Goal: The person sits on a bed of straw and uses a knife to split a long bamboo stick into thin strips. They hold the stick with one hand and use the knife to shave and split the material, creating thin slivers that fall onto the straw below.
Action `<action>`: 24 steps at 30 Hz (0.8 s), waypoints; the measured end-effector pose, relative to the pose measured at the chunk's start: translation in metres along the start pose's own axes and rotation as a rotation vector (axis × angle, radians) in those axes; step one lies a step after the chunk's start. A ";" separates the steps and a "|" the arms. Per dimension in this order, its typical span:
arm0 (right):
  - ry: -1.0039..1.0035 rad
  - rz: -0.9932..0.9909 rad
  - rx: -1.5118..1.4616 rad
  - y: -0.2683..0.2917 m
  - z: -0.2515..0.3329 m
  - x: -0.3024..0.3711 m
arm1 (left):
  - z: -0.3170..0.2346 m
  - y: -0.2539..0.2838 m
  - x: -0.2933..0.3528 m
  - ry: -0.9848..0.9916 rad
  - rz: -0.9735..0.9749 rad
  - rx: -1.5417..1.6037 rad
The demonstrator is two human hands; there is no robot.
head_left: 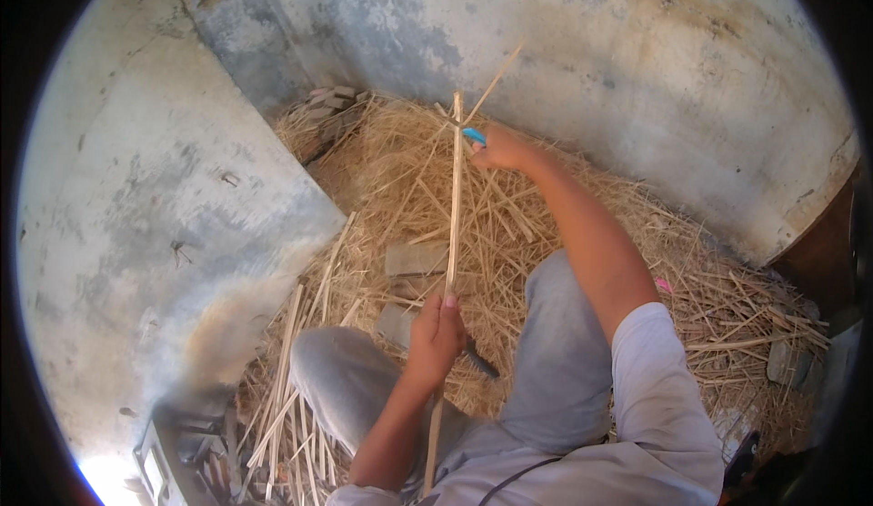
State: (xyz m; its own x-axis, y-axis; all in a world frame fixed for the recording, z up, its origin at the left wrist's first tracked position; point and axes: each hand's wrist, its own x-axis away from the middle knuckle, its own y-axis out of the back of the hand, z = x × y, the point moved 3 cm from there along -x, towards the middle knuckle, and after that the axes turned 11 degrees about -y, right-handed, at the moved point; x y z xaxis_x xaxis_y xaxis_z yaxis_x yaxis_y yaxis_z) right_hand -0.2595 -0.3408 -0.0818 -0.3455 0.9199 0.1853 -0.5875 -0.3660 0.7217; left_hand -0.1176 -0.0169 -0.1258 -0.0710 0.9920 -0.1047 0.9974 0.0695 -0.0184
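Note:
A long pale strip of split wood or cane (456, 201) runs from my lap away toward the far wall. My left hand (436, 338) is closed around its lower part, near my knees. Farther out, my right hand (505, 149) grips a blue-handled knife (474, 135), its blade lying across the strip just below the far end. A thin sliver (498, 79) slants up to the right beside that end. Under my left hand a dark, ridged piece (482, 359) sticks out; I cannot tell what it is.
Loose shavings and strips (518, 206) cover the ground, with bricks (414, 259) among them. Longer strips (291, 342) lie at the left. Weathered walls (582, 60) stand ahead and to the left. A grey frame-like object (164, 451) is at lower left, rubble (335, 101) in the far corner.

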 end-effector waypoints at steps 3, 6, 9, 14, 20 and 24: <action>0.013 -0.177 0.010 0.002 -0.019 -0.004 | -0.007 -0.001 -0.001 0.034 0.002 0.065; 0.119 0.011 0.283 -0.024 0.006 0.016 | -0.006 0.030 0.000 0.078 -0.111 0.059; 0.159 0.139 0.423 -0.056 0.002 0.034 | -0.007 0.061 -0.001 0.107 -0.159 0.040; 0.230 0.191 0.820 -0.133 -0.033 0.054 | -0.031 0.113 -0.013 0.115 -0.254 0.076; -0.450 0.318 0.419 -0.216 -0.171 0.063 | 0.015 0.259 -0.077 0.209 -0.442 0.001; -0.227 -0.044 0.549 -0.266 -0.162 0.108 | 0.037 0.335 -0.075 0.404 -0.577 0.240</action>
State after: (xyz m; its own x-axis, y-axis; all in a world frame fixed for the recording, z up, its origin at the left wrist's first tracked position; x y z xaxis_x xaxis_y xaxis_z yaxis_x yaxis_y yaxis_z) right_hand -0.2590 -0.1671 -0.3623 -0.1285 0.9619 0.2413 -0.1124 -0.2559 0.9602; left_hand 0.2210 -0.0717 -0.1612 -0.5270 0.7696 0.3604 0.7698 0.6120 -0.1813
